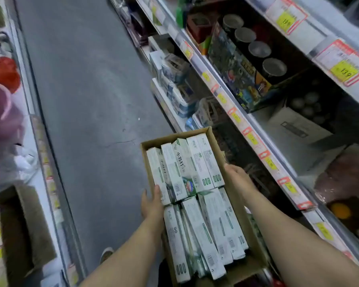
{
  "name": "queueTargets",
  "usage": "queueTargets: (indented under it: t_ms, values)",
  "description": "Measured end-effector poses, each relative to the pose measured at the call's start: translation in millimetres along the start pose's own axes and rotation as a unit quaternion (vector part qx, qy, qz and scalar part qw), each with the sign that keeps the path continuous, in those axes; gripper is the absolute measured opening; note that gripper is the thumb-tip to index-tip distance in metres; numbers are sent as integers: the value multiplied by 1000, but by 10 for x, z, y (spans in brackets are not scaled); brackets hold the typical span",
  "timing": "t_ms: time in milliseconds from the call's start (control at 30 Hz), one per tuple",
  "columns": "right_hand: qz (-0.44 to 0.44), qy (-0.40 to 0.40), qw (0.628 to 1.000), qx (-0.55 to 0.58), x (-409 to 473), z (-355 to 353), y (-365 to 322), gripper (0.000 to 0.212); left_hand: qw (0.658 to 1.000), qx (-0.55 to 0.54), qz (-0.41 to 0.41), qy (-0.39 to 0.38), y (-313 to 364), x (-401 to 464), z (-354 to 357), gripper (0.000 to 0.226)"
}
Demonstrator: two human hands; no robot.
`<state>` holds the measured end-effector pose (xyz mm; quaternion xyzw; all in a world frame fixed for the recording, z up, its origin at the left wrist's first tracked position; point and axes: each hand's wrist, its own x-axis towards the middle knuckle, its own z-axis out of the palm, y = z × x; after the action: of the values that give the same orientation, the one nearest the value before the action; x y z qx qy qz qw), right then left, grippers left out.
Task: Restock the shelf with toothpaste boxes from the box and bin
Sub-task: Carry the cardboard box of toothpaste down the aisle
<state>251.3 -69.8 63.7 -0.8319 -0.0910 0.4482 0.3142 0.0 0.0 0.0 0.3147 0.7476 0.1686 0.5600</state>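
A person carries an open cardboard box (195, 195) in both hands above the grey aisle floor (87, 100), just beside the shelving on the right. The box is long and narrow, its long axis running from the person's body away up the aisle and leaning a little to the left at the far end. Inside, toothpaste boxes (187, 168) lie flat in two groups, one at the far end and one nearer the body, nearly all with their long sides following the box's own length; those in the near group tilt and overlap each other. The left hand (152, 204) grips the left wall about midway, thumb laid over the rim onto a carton and fingers curled under the outside. The right hand (237, 175) holds the right wall, but its fingers are hidden behind the cardboard, so the exact grip there cannot be made out. The near end of the box is cut off by the lower frame edge. The shelf (257, 141) to the right carries yellow price tags (343, 71) along its edges; most printing on the cartons and tags is blurred. Goods on the left-hand shelving are smeared by motion and hard to identify.
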Motion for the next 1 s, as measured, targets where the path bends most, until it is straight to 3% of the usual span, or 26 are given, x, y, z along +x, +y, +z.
queueTargets:
  t_ms: [133,433,1000]
  values:
    - [10,20,1000,-12,189,-5,161,67,999,-9,-32,6,-196,103,129,63]
    - [32,17,997,-66,598,87,340,46,999,8,-20,38,-367,216,228,46]
    - [87,72,989,-99,709,273,377,53,994,47,-54,78,-219,269,118,37]
